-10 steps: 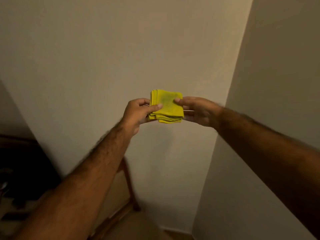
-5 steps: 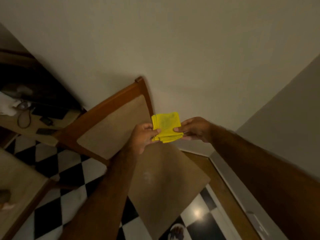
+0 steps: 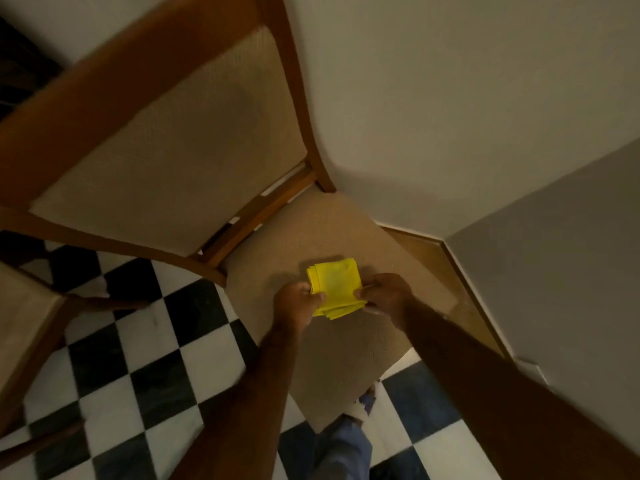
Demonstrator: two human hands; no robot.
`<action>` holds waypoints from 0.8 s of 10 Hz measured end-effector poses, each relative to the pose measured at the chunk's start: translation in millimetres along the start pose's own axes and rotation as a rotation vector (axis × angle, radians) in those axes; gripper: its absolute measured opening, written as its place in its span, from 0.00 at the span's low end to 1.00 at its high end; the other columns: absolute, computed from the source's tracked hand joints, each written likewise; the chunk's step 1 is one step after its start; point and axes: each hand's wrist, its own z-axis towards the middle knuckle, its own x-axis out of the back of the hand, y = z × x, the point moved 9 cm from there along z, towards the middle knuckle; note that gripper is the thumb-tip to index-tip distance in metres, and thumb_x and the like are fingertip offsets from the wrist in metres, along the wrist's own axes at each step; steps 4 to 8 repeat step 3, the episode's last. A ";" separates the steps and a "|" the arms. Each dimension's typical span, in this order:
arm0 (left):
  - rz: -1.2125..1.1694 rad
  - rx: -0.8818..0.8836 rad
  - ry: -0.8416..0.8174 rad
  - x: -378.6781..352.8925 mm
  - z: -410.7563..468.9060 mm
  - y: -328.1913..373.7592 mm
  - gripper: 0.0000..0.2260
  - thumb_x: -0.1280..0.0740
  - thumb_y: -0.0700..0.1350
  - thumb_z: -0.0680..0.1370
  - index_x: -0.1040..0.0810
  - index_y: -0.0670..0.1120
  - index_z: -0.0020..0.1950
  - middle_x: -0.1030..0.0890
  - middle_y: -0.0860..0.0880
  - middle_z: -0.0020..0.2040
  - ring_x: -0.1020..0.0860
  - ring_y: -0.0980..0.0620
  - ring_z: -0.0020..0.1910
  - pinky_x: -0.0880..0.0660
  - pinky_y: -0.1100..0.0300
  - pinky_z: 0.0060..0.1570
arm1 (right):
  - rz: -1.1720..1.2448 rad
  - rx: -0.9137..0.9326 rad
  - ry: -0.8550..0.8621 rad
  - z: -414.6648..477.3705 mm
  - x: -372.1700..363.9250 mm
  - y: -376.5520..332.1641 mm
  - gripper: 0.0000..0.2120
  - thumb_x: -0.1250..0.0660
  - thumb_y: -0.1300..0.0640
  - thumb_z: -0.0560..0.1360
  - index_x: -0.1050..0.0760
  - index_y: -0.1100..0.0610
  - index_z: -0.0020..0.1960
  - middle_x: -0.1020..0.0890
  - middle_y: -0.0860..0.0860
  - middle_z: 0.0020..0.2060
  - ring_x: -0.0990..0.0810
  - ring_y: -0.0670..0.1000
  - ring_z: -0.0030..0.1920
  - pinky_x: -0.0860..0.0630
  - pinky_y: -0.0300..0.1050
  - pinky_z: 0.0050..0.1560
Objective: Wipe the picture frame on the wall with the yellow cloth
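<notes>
Hands grip opposite edges of the folded yellow cloth (image 3: 335,289), left hand (image 3: 298,303) and right hand (image 3: 388,295), low-centre above the chair seat (image 3: 349,348). No picture frame shows; keep the folds tight, then lift it wallward.

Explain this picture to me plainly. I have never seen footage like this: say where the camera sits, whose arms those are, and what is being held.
There is no machine here. A person wears a wide-angle camera on the head, so you look forward and down along their own two bare arms, and the lens bends straight lines. The left hand and the right hand each pinch one side of a folded yellow cloth. Below it is the tan seat of a wooden chair that stands in a corner of pale walls, on a black and white checkered floor. Whether the cloth touches the seat I cannot tell. No picture frame is in view.
</notes>
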 end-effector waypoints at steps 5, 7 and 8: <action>0.290 -0.069 0.084 -28.4 11.9 -26.9 0.23 0.27 0.55 0.74 0.22 0.41 0.60 0.18 0.41 0.57 0.20 0.42 0.57 0.26 0.57 0.48 | -0.716 0.306 0.168 34.2 1.2 22.6 0.19 0.28 0.49 0.74 0.20 0.60 0.59 0.17 0.57 0.57 0.20 0.58 0.60 0.25 0.46 0.58; 0.290 -0.069 0.084 -28.4 11.9 -26.9 0.23 0.27 0.55 0.74 0.22 0.41 0.60 0.18 0.41 0.57 0.20 0.42 0.57 0.26 0.57 0.48 | -0.716 0.306 0.168 34.2 1.2 22.6 0.19 0.28 0.49 0.74 0.20 0.60 0.59 0.17 0.57 0.57 0.20 0.58 0.60 0.25 0.46 0.58; 0.290 -0.069 0.084 -28.4 11.9 -26.9 0.23 0.27 0.55 0.74 0.22 0.41 0.60 0.18 0.41 0.57 0.20 0.42 0.57 0.26 0.57 0.48 | -0.716 0.306 0.168 34.2 1.2 22.6 0.19 0.28 0.49 0.74 0.20 0.60 0.59 0.17 0.57 0.57 0.20 0.58 0.60 0.25 0.46 0.58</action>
